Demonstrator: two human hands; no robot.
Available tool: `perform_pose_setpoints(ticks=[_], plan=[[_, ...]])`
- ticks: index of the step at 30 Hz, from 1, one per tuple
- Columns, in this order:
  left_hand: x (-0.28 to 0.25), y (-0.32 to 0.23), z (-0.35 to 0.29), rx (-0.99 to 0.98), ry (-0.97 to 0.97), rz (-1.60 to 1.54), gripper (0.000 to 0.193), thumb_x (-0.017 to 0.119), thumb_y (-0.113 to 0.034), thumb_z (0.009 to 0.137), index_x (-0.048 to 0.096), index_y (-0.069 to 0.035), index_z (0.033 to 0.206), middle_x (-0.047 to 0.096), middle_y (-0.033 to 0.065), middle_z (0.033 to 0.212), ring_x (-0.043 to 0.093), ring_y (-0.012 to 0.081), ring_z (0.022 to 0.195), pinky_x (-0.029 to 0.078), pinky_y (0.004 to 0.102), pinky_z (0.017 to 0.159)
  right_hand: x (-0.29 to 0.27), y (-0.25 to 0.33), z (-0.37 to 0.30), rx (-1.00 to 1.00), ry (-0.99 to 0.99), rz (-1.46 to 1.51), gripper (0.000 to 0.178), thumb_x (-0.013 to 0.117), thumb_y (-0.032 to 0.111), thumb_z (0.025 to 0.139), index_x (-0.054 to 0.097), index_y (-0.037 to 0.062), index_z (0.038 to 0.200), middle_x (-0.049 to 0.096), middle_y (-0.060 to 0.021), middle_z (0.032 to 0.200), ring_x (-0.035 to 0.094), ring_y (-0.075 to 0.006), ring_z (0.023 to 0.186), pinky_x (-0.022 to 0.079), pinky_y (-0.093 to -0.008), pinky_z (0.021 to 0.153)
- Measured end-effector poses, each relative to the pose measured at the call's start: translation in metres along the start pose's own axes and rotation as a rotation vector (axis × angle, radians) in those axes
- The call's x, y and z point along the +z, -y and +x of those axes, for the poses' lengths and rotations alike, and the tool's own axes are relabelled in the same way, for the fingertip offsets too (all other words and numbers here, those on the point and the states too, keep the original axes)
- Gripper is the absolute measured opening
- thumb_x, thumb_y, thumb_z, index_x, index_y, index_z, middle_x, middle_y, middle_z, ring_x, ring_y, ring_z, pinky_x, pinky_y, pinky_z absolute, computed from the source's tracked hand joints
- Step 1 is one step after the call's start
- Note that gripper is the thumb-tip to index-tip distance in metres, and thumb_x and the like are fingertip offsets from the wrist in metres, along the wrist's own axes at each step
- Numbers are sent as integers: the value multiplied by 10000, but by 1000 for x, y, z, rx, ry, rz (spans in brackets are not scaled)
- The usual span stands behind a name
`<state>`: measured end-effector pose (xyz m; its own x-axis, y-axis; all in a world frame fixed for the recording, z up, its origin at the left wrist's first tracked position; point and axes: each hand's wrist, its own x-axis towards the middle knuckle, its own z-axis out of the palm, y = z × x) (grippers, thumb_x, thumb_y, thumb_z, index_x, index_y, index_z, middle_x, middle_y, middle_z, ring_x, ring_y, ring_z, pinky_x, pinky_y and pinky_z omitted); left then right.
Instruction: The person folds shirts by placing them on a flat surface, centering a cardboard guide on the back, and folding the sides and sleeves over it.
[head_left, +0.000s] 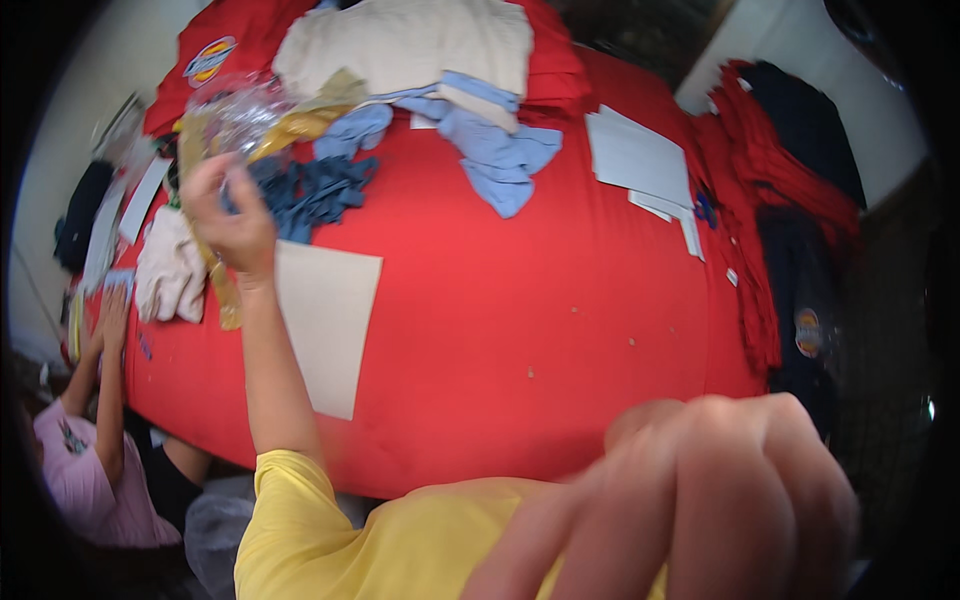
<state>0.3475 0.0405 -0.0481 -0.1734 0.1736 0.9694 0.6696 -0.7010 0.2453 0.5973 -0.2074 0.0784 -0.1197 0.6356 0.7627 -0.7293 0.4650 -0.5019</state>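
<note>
Hands of the wearer: two. The left hand (232,215) is raised at the table's left side, fingers curled; whether it grasps anything cannot be told. The right hand (725,480), one, is large, blurred and close to the camera, knuckles up and fingers bent; its palm is hidden, so its grip cannot be determined.

Nearest the left hand: one yellow strip (231,308), running lengthwise behind and below it; one heap of dark rags (315,195) just to its right, pieces too tangled to count; one pale cloth (172,270) to its left. One clear bag (245,112) lies beyond. One card (325,330) lies flat on the red cloth (480,310) — the left forearm overlaps its left edge in view.

Farther back: one white cloth (400,45), with blue cloth (500,165) in front of it. Back right: one stack of paper (635,150), sheets uncounted. Right edge: red garments (770,160) and dark garments (810,120), piled — number not determinable. One co-worker in a pink top (95,485) is at the left edge, arms extended to the table.
</note>
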Motion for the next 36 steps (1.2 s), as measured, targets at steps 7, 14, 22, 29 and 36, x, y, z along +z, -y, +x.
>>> perform_pose_setpoints(ticks=[7,14,22,29,36], plan=[[213,-89,-53,199,606,-261,227,610,-116,873,654,-45,1084,652,120,1097,606,309,1015,482,375,890,-17,32,-14,-95,-32,-28,279,457,248,938,415,65,1144,426,-179,1240,408,-320,1104,271,-534,895],[338,-63,-78,180,731,-52,290,641,-245,842,674,-130,1106,629,105,1199,593,328,1089,474,425,946,-10,76,-78,-76,26,-168,475,343,414,989,305,172,1396,289,-95,1468,247,-274,1352,62,-587,1067],[368,-92,-26,-244,1077,151,294,559,-308,860,704,-118,1032,671,185,1082,647,397,985,507,455,871,-10,69,-79,-459,-126,75,669,288,612,960,468,142,1402,499,-157,1390,395,-300,1358,-18,-573,1143],[379,-117,79,-550,395,-449,267,571,-252,892,682,-39,1008,703,168,891,679,282,859,516,366,764,-61,128,-115,-171,-194,-128,879,247,720,899,354,31,1433,412,-261,1415,379,-377,1348,188,-534,1111],[302,-243,118,-475,593,-1699,103,531,-165,978,540,-67,1008,630,114,883,628,177,759,505,282,618,-111,102,-163,398,-569,-331,951,259,751,885,194,20,1490,312,-289,1468,396,-423,1317,326,-514,1082]])
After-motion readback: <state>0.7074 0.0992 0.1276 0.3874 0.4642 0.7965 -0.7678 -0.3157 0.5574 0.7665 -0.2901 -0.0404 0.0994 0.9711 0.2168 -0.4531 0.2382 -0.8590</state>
